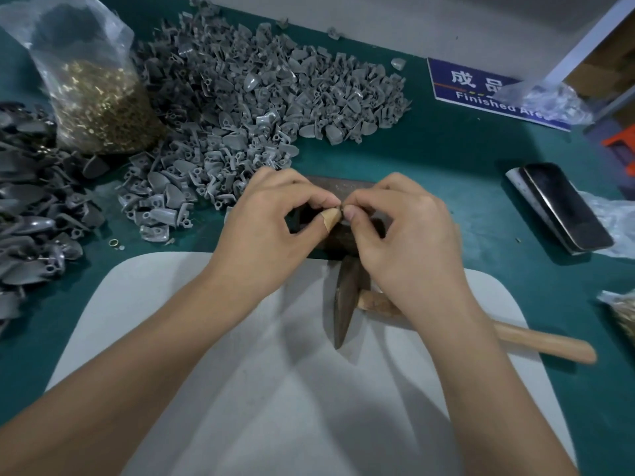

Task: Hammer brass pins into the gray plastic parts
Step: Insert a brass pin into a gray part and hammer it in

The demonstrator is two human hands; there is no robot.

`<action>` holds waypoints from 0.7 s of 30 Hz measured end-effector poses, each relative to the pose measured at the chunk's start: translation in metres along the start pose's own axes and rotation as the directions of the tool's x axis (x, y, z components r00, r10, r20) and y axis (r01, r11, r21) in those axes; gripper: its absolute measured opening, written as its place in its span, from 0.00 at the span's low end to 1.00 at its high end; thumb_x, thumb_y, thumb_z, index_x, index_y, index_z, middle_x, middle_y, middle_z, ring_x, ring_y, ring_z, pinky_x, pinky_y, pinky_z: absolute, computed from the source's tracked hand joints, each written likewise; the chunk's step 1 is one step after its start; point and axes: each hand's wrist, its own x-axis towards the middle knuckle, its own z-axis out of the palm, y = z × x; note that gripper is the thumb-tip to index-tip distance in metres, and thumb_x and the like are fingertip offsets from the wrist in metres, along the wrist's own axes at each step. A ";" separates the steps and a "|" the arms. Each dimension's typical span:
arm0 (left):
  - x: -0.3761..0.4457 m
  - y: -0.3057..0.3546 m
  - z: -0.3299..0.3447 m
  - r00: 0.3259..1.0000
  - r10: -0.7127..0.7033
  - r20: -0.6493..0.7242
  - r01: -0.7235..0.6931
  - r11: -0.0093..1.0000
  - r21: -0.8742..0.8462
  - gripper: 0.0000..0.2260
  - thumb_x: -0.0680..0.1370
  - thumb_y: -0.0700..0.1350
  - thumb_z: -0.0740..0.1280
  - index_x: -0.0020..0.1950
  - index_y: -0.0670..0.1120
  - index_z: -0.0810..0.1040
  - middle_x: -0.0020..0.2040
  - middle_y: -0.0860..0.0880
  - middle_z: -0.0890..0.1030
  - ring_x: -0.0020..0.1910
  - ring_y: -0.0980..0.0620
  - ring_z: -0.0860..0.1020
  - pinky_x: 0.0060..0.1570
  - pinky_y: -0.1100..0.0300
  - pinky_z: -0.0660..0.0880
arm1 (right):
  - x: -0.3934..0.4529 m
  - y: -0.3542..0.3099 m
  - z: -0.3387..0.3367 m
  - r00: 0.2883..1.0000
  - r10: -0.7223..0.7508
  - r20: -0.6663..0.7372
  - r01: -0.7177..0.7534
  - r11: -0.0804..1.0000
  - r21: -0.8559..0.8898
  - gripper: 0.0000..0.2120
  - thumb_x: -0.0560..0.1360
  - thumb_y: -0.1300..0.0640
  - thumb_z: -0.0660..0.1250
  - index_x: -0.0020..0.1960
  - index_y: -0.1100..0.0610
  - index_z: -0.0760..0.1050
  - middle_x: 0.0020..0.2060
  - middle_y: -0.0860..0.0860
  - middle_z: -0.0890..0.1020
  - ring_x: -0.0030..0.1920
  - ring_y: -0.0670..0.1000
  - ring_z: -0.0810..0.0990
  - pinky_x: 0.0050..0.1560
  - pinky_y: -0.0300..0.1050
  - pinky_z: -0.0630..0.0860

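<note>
My left hand (271,221) and my right hand (395,231) meet fingertip to fingertip over a dark metal block (338,187). Between the pinching fingers is a small part, mostly hidden, so I cannot tell whether it is a pin or a gray piece. My left thumb wears a tan bandage. A hammer lies under my right wrist, its dark head (345,297) pointing toward me and its wooden handle (546,343) running right. A big pile of gray plastic parts (261,104) fills the table's far middle. A clear bag of brass pins (99,101) stands at the left.
Darker gray parts (31,214) are heaped at the far left edge. A white mat (275,389) covers the near table. A phone (567,204) lies at the right, and a blue "Finished Area" sign (481,94) is behind it. A second bag (622,314) peeks in at right.
</note>
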 end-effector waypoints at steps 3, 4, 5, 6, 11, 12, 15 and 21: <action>0.000 -0.001 0.000 1.000 0.007 0.005 -0.007 1.000 0.018 0.03 0.77 0.49 0.73 0.51 0.54 0.85 0.45 0.55 0.80 0.50 0.53 0.74 0.51 0.66 0.68 | -0.002 0.004 0.002 0.999 0.039 -0.014 -0.038 0.995 0.090 0.05 0.76 0.51 0.70 0.44 0.43 0.83 0.42 0.43 0.78 0.43 0.45 0.76 0.39 0.51 0.76; 0.000 -0.001 0.000 1.000 0.010 0.001 -0.010 1.000 0.028 0.03 0.77 0.50 0.73 0.51 0.54 0.85 0.45 0.56 0.80 0.50 0.53 0.74 0.51 0.64 0.69 | -0.002 0.004 0.003 0.998 0.049 -0.024 -0.046 0.992 0.116 0.05 0.76 0.51 0.70 0.43 0.44 0.83 0.41 0.43 0.78 0.43 0.46 0.77 0.40 0.52 0.76; 0.000 -0.002 0.000 1.000 0.010 -0.003 -0.010 0.999 0.039 0.04 0.77 0.50 0.73 0.51 0.54 0.85 0.45 0.57 0.79 0.50 0.53 0.74 0.51 0.62 0.70 | -0.002 0.005 0.003 0.998 0.060 -0.036 -0.055 0.989 0.138 0.04 0.75 0.50 0.70 0.43 0.44 0.83 0.41 0.43 0.78 0.43 0.46 0.78 0.40 0.52 0.76; 0.000 -0.002 0.000 1.000 0.009 -0.006 -0.008 0.999 0.049 0.04 0.77 0.51 0.73 0.51 0.55 0.85 0.45 0.57 0.79 0.50 0.53 0.74 0.51 0.59 0.71 | -0.002 0.006 0.004 0.997 0.070 -0.043 -0.063 0.986 0.153 0.04 0.74 0.50 0.70 0.42 0.44 0.83 0.40 0.43 0.78 0.43 0.46 0.78 0.40 0.52 0.76; -0.001 -0.001 0.000 1.000 0.013 -0.006 -0.012 0.996 0.088 0.04 0.78 0.53 0.71 0.50 0.57 0.84 0.45 0.59 0.78 0.51 0.54 0.73 0.50 0.52 0.72 | -0.001 0.011 0.006 0.996 0.080 -0.029 -0.070 0.968 0.241 0.03 0.73 0.50 0.71 0.41 0.46 0.83 0.38 0.43 0.77 0.38 0.46 0.75 0.38 0.51 0.73; -0.001 -0.002 0.000 1.000 0.015 -0.006 -0.015 0.996 0.093 0.04 0.78 0.54 0.71 0.50 0.57 0.84 0.45 0.59 0.78 0.51 0.53 0.73 0.50 0.52 0.72 | -0.001 0.012 0.006 0.997 0.078 -0.024 -0.070 0.968 0.242 0.03 0.72 0.50 0.71 0.41 0.46 0.83 0.37 0.42 0.77 0.38 0.45 0.74 0.38 0.51 0.72; -0.001 -0.002 0.001 1.000 0.018 -0.012 -0.017 0.995 0.098 0.03 0.78 0.54 0.72 0.50 0.57 0.84 0.45 0.59 0.78 0.51 0.53 0.72 0.49 0.52 0.72 | 0.001 0.014 0.005 0.997 0.083 -0.001 -0.080 0.965 0.251 0.02 0.72 0.50 0.72 0.41 0.45 0.83 0.36 0.41 0.77 0.37 0.44 0.73 0.37 0.49 0.71; 0.000 -0.005 0.002 1.000 0.012 -0.008 -0.011 0.997 0.077 0.04 0.78 0.52 0.72 0.51 0.56 0.84 0.46 0.58 0.78 0.51 0.54 0.71 0.51 0.59 0.69 | 0.006 0.014 0.000 0.991 0.114 0.067 -0.128 0.953 0.274 0.03 0.70 0.47 0.72 0.41 0.44 0.84 0.36 0.40 0.79 0.36 0.43 0.73 0.38 0.47 0.68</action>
